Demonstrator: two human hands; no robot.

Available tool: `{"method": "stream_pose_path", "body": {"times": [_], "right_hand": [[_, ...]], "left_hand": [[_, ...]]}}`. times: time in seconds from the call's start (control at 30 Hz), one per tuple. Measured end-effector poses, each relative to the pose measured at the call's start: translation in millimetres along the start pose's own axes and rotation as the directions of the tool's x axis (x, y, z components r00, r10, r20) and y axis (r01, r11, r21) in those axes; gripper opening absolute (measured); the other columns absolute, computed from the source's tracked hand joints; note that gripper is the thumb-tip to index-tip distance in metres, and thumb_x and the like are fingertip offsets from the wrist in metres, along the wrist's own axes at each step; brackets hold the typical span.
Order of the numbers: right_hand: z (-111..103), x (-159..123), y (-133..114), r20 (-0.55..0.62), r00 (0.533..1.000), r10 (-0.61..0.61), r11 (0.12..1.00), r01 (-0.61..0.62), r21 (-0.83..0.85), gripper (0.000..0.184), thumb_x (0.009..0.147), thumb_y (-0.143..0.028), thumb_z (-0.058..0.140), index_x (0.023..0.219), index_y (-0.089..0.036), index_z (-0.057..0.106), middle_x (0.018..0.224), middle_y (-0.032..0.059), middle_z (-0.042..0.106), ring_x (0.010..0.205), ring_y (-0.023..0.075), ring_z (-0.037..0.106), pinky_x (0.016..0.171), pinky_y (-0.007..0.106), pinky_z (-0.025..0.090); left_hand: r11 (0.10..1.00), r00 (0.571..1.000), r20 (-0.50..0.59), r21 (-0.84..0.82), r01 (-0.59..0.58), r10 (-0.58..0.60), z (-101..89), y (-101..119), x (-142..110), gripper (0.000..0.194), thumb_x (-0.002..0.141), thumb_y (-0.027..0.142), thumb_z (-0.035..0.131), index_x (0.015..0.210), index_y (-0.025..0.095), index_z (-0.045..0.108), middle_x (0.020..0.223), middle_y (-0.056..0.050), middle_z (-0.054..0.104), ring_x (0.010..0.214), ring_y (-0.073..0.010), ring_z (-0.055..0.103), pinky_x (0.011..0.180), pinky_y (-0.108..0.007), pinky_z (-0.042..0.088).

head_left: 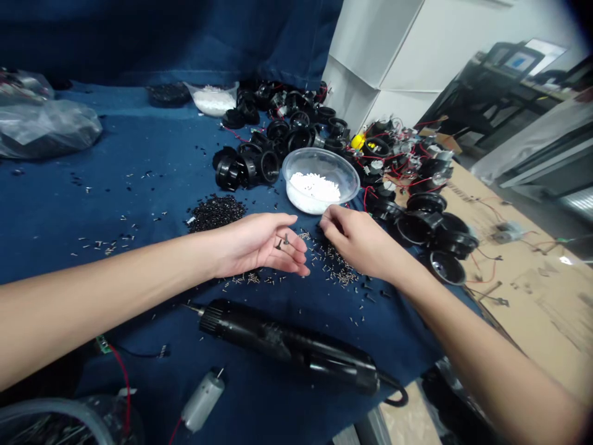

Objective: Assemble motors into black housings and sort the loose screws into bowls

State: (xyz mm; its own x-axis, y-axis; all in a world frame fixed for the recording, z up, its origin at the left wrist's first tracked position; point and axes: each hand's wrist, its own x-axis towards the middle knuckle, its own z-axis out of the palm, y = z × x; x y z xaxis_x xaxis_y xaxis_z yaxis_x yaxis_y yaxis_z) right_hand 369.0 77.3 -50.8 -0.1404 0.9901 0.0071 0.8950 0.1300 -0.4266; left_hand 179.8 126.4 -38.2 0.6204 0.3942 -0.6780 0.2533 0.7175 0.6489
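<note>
My left hand (264,244) is turned palm up over the table, its fingers loosely curled together. A couple of small dark screws (282,242) rest on those fingers. To its right, my right hand (354,238) is palm down at the edge of a loose heap of small screws (340,266), thumb and fingertips closed together. Whatever is between those fingertips is hidden. Just behind this hand stands a clear plastic bowl (349,176) with small white pieces (315,186) in it. A pile of small black parts (215,213) lies behind my left wrist.
A black electric screwdriver (291,346) lies across the blue cloth in front of my hands. Near it is a small silver motor (202,400). Black round housings (250,165) and wired parts (407,161) crowd the back and right. A plastic bag (46,127) lies back left.
</note>
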Motion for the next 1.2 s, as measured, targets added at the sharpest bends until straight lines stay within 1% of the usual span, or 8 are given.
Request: {"method": "stream_pose_path", "body": {"times": [0.13,0.27,0.4,0.5,0.63,0.77,1.03,1.2], "right_hand": [[3.4,-3.5,2.7,-0.08,0.997,0.022,0.997,-0.016,0.074,0.019,0.089,-0.022,0.047,0.071,-0.018,0.05,0.059,-0.0026,0.047,0.054,0.0105,0.039,0.056,0.026,0.027],[6.4,-10.7,-5.5,-0.178,0.982,0.057,0.947,0.004,0.322,0.017,0.087,-0.021,0.053,0.071,-0.016,0.056,0.053,-0.0062,0.035,0.05,0.0086,0.031,0.051,0.024,0.026],[2.4,-18.1,-30.4,-0.171,0.982,-0.083,0.885,0.152,0.441,0.012,0.089,-0.022,0.057,0.082,-0.015,0.064,0.052,-0.0075,0.035,0.048,0.0074,0.031,0.049,0.022,0.029],[0.5,-16.4,-36.5,-0.143,0.974,-0.175,0.903,0.217,0.371,0.02,0.091,-0.025,0.055,0.079,-0.015,0.067,0.055,-0.0047,0.046,0.051,0.0081,0.04,0.052,0.022,0.032],[9.6,-3.6,-18.1,-0.19,0.98,-0.051,0.996,0.064,0.062,0.018,0.09,-0.025,0.056,0.087,-0.015,0.071,0.058,-0.0022,0.055,0.052,0.0098,0.044,0.057,0.026,0.032],[22.2,11.1,-6.5,-0.07,0.996,0.051,0.99,-0.059,-0.129,0.016,0.087,-0.025,0.056,0.093,-0.017,0.069,0.065,0.0012,0.061,0.057,0.0135,0.051,0.062,0.028,0.035],[17.2,16.0,-12.0,0.026,0.999,0.042,0.98,-0.036,-0.197,0.011,0.086,-0.02,0.051,0.083,-0.015,0.06,0.07,0.0069,0.061,0.06,0.0151,0.049,0.058,0.028,0.029],[-8.0,1.6,-34.7,-0.024,0.997,-0.072,0.986,0.074,0.148,0.007,0.089,-0.019,0.05,0.085,-0.017,0.055,0.054,-0.005,0.049,0.048,0.0092,0.042,0.052,0.024,0.029]], "left_hand": [[1.0,0.998,0.059,-0.005,-0.013,0.014,-0.6,-3.2,2.4,0.043,0.098,0.033,0.042,0.071,0.006,0.06,0.066,-0.01,0.066,0.066,-0.019,0.071,0.062,-0.021,0.053],[0.999,0.994,0.111,-0.032,-0.001,0.004,0.8,-7.2,4.2,0.05,0.099,0.04,0.037,0.072,0.006,0.061,0.07,-0.014,0.069,0.069,-0.0204,0.072,0.065,-0.023,0.055],[0.996,0.981,0.186,-0.076,-0.041,0.055,7.6,-9.7,3.8,0.058,0.099,0.048,0.027,0.076,0.008,0.063,0.073,-0.013,0.069,0.069,-0.0187,0.071,0.065,-0.023,0.056],[0.994,0.975,0.2,-0.072,-0.086,0.099,6.7,-8.9,-1.3,0.044,0.097,0.035,0.035,0.06,0.015,0.049,0.049,0.001,0.048,0.038,-0.0067,0.048,0.037,-0.013,0.036],[1.0,0.98,0.197,0.016,0.026,-0.028,-6.2,-7.4,-13.7,0.046,0.095,0.034,0.042,0.053,0.018,0.033,0.046,0.008,0.021,0.035,-0.0036,0.014,0.032,-0.014,0.009],[0.998,0.982,0.18,0.052,0.044,-0.053,-14.6,-7.8,-21.5,0.045,0.094,0.034,0.042,0.053,0.018,0.032,0.048,0.008,0.019,0.039,-0.0052,0.011,0.034,-0.015,0.008],[0.998,0.989,0.136,-0.02,0.066,-0.062,-19.2,-10.4,-13.4,0.047,0.093,0.038,0.045,0.052,0.018,0.034,0.049,0.008,0.018,0.038,-0.005,0.011,0.033,-0.014,0.01],[0.997,0.99,0.126,-0.035,0.073,-0.068,-8.2,-8.6,-5.7,0.054,0.093,0.052,0.04,0.056,0.013,0.049,0.052,0.001,0.038,0.037,-0.0022,0.021,0.032,-0.012,0.013]]}}
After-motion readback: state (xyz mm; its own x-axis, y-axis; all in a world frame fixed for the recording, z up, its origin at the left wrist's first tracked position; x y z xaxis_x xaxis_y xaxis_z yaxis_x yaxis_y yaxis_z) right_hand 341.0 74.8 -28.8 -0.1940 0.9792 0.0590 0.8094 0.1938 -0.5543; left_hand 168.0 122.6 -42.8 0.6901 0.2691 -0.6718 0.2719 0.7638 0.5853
